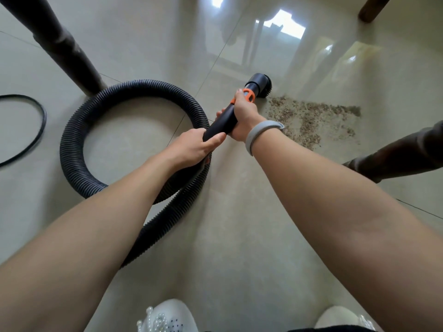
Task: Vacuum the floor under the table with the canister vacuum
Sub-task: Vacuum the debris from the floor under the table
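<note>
A black vacuum wand (224, 121) with an orange collar (248, 95) points away from me toward the floor. Its round brush nozzle (261, 85) touches the tiles at the left edge of a patch of brown crumbs (309, 118). My right hand (244, 116) grips the wand just behind the orange collar. My left hand (196, 147) holds the wand's rear end where the ribbed black hose (79, 130) joins. The hose makes a wide loop on the floor to the left. The canister is out of sight.
Dark wooden table legs stand at the left (60, 46), the right (395, 156) and the top right (374, 8). A thin black cable (40, 121) curves on the glossy beige tiles at the far left. My white shoes (167, 317) are at the bottom.
</note>
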Action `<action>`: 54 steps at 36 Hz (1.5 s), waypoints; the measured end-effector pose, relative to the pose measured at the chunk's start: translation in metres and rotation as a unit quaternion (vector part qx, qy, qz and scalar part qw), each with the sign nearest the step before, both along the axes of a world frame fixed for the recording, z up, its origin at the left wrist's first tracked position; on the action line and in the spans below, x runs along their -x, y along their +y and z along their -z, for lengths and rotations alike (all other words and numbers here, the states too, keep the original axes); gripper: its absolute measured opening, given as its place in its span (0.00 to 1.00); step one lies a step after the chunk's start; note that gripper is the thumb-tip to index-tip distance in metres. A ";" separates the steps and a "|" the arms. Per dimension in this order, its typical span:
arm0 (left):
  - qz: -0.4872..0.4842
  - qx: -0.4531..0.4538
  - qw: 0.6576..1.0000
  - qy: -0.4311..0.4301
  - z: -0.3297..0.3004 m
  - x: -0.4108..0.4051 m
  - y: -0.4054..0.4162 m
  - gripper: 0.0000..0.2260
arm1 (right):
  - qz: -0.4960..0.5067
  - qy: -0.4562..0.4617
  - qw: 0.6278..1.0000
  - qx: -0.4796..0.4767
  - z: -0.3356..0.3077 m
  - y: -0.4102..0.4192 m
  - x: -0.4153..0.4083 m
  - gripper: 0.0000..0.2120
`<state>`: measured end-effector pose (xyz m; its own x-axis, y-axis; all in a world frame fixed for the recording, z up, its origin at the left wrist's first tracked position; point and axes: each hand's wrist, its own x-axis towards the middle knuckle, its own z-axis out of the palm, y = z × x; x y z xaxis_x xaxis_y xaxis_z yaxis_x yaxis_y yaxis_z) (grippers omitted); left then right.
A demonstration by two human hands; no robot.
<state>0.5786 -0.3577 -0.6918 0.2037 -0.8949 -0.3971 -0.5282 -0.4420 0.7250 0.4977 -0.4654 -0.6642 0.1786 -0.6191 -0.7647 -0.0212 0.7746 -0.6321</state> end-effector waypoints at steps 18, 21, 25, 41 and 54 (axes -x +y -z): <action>0.017 -0.007 1.000 0.008 -0.012 0.014 0.017 0.18 | 0.042 -0.031 0.998 -0.017 0.008 0.016 0.019 0.23; 0.025 -0.008 1.000 -0.001 -0.012 0.014 0.029 0.18 | 0.046 -0.040 0.998 -0.022 0.011 0.026 0.021 0.22; 0.031 -0.014 0.999 -0.004 -0.012 0.012 0.045 0.18 | 0.051 -0.047 0.997 -0.035 0.014 0.042 0.023 0.21; 0.035 -0.046 0.998 -0.028 -0.013 0.000 0.104 0.19 | 0.058 -0.069 0.994 -0.056 0.010 0.102 0.022 0.17; 0.019 -0.077 0.996 0.033 -0.013 -0.008 0.126 0.26 | 0.062 -0.058 0.994 -0.064 0.003 0.129 0.024 0.16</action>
<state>0.5862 -0.2314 -0.6788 0.1400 -0.8292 -0.5412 -0.4993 -0.5311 0.6846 0.4737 -0.3360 -0.6673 0.1981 -0.5400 -0.8180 0.1468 0.8415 -0.5200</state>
